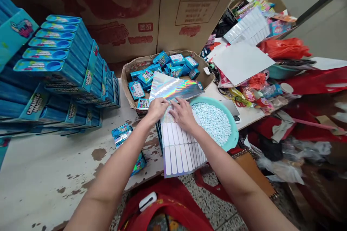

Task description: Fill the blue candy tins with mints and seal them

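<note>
A silvery sticker sheet point(180, 148) with rows of white strips lies partly over a teal basin point(233, 130) of small pale candies. At its top, my left hand point(158, 109) has its fingers pinched together at the sheet's edge. Beside it, my right hand point(184, 114) rests on the sheet with its fingers spread. A shiny rainbow-coloured part point(173, 86) of the sheets extends beyond both hands, over a cut-down cardboard box point(127, 86) holding small blue packs point(146, 76).
Stacks of blue display boxes point(81, 61) stand at the left. A few blue packs point(121, 130) lie near my left forearm. Large cartons point(195, 11) rise behind. At the right are a white sheet point(242, 61), red plastic bags point(284, 48) and mixed wrappers.
</note>
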Demonstrator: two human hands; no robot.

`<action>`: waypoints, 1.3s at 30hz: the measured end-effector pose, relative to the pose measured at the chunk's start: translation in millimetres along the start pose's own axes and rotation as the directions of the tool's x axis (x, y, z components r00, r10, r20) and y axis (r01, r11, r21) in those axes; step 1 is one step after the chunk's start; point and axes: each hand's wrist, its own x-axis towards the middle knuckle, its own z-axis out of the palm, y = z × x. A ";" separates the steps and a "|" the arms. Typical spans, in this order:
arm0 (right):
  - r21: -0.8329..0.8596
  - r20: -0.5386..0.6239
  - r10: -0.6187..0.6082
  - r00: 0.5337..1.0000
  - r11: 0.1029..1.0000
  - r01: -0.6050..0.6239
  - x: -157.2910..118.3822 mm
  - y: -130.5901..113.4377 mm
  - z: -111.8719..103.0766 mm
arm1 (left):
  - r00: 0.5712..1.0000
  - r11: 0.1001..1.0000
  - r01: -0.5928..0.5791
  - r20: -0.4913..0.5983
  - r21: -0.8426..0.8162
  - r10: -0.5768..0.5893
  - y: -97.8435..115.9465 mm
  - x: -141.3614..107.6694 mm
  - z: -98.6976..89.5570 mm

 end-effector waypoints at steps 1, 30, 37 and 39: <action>-0.018 0.030 -0.012 0.999 1.000 0.012 -1.9 -2.5 0.4 | 1.000 1.000 0.011 -0.014 -0.002 -0.011 0.0 -1.6 0.0; 0.580 0.158 0.169 0.973 0.781 -0.230 -55.6 -194.1 3.7 | 0.977 0.836 0.168 -0.025 -0.523 -0.212 -100.6 -199.7 -80.5; 0.361 0.277 0.304 0.912 0.846 -0.392 -12.4 -202.9 124.5 | 0.957 0.954 0.166 -0.193 -0.251 -0.217 -206.0 -165.0 -89.1; 0.320 0.284 0.321 0.903 0.856 -0.405 -3.8 -202.6 140.8 | 0.956 0.970 0.182 -0.204 -0.163 -0.213 -217.2 -154.7 -87.6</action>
